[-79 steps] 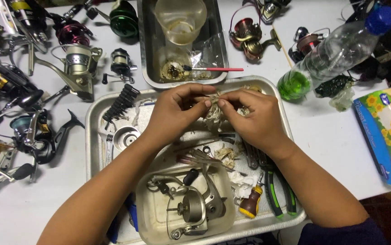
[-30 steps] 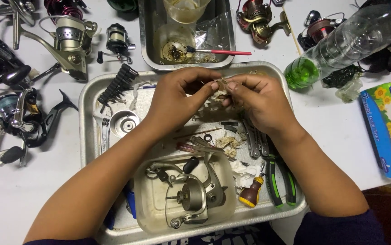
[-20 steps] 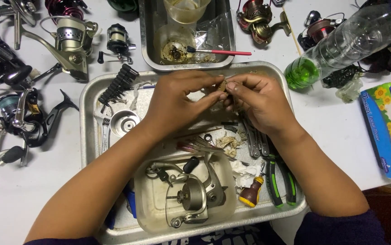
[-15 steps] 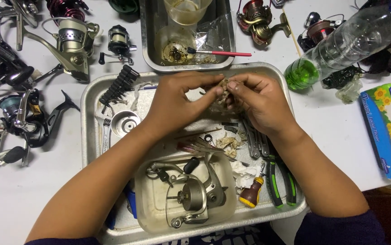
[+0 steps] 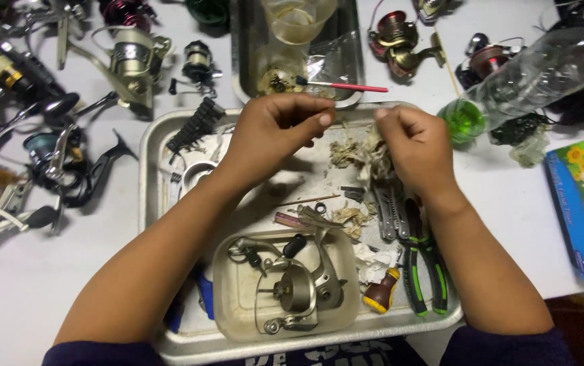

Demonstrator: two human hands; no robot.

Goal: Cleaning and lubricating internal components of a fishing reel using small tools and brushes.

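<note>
Crumpled tissue [image 5: 366, 152], stained and ragged, sits bunched under the right hand [image 5: 417, 152], whose fingers are curled down onto it and seem to be gripping it, at about one o'clock in the big metal tray [image 5: 153, 176]. The left hand [image 5: 275, 135] hangs just apart at eleven o'clock, fingers pinched together around something too small for me to make out; whether it really holds anything, I cannot tell.

From the head view, at six o'clock in the tray, a cloudy plastic tub [image 5: 227, 298] cradles a stripped fishing reel body [image 5: 299, 288]. Green-handled pliers [image 5: 424, 271] and a small yellow-tipped screwdriver [image 5: 380, 293] lie at four o'clock, directly under the right forearm. Behind, at twelve, a smaller tray [image 5: 241, 74] holds a red-handled brush [image 5: 343, 86]. More reels [image 5: 129, 57] crowd the table at ten o'clock.

As I see it, the risk is a tiny part slipping from that pinch and vanishing among the paper scraps and loose bits. A forearm swing could also knock the pliers.
</note>
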